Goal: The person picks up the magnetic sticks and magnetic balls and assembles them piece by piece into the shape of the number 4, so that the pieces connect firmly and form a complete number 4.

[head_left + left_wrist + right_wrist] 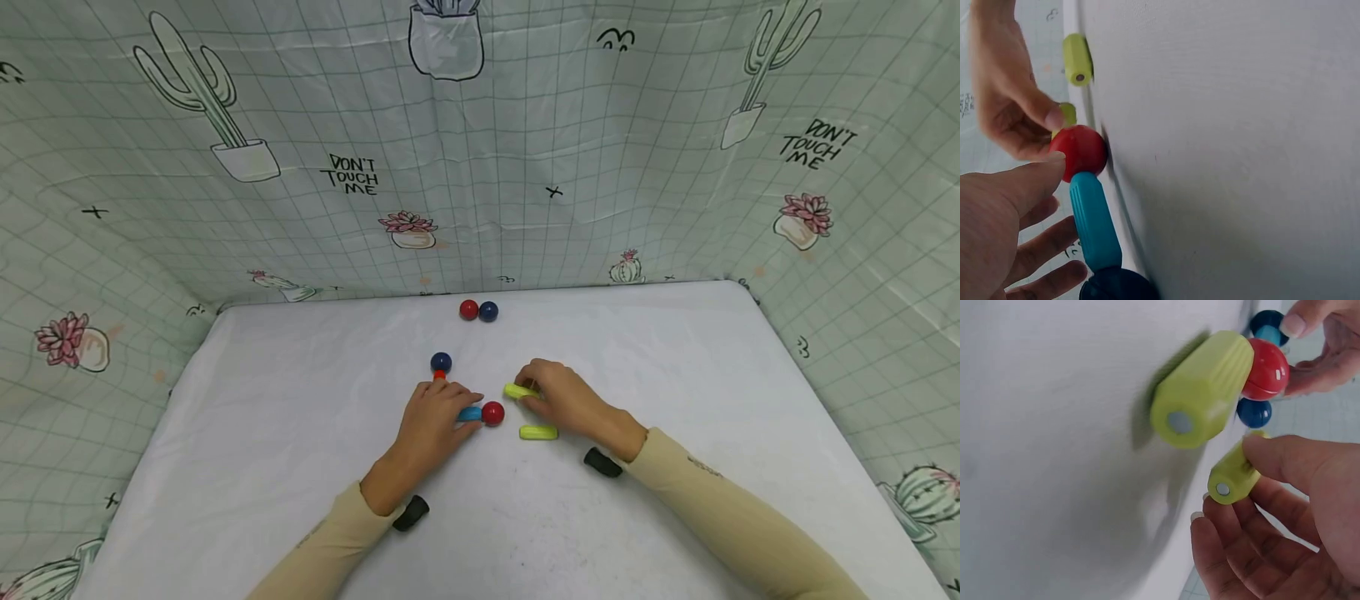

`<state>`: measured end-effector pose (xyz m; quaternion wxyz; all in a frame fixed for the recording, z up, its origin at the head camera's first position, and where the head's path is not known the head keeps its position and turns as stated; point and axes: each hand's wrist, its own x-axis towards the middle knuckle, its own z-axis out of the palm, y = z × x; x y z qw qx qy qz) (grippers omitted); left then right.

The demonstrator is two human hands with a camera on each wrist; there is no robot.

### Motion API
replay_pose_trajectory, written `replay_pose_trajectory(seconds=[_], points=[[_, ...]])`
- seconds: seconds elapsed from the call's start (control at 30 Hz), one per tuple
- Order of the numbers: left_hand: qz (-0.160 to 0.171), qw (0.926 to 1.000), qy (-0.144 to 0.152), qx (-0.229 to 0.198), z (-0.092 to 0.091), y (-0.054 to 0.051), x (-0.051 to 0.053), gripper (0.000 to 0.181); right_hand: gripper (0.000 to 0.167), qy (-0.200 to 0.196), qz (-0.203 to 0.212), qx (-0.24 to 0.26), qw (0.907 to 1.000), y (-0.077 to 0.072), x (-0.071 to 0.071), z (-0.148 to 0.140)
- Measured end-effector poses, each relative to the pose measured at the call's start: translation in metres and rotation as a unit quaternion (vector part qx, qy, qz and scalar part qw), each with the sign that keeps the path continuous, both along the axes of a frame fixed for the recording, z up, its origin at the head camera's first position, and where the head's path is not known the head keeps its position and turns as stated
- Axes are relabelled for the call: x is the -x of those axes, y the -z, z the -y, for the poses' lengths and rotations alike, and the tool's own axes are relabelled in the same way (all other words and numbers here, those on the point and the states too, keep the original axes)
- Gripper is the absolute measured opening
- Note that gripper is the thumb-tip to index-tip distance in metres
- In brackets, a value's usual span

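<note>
My left hand has thumb and fingers about a blue magnetic stick, the thumb at the red ball on its end. A dark blue ball joins the stick's other end. From under that hand an orange-red stick sticks out, touching another dark blue ball. My right hand pinches a yellow-green magnetic stick between thumb and fingers, with a metal disc showing at its end. A second yellow-green stick lies on the table nearer me.
Toward the back of the white-covered table, a loose red ball and dark blue ball sit side by side. Black pieces show beneath the left wrist and right wrist. Printed cloth hangs behind and at the sides.
</note>
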<state>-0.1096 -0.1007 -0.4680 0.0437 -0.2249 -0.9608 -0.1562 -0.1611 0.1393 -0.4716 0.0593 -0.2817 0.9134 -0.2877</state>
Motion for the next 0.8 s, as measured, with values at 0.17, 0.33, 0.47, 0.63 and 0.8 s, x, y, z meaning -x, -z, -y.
replay_pose_trajectory(seconds=[0.17, 0.33, 0.47, 0.63, 0.8], points=[[0.005, 1.0, -0.002, -0.005, -0.004, 0.001, -0.001, 0.04, 0.019, 0.02, 0.03, 0.04, 0.9985, 0.001, 0.007, 0.003], [0.0, 1.0, -0.003, 0.004, -0.007, 0.003, -0.001, 0.038, 0.03, 0.044, 0.087, 0.097, 0.9905, 0.001, 0.012, 0.005], [-0.009, 0.9999, -0.005, 0.01, -0.009, 0.005, -0.001, 0.037, 0.033, 0.057, 0.148, 0.149, 0.976, 0.003, 0.016, 0.007], [-0.017, 0.9998, -0.006, 0.01, -0.012, 0.006, -0.001, 0.036, 0.034, 0.081, 0.217, 0.191, 0.954, 0.003, 0.017, 0.012], [-0.029, 0.9995, -0.009, 0.003, -0.014, 0.007, -0.001, 0.037, 0.035, 0.106, 0.259, 0.203, 0.9383, 0.005, 0.017, 0.018]])
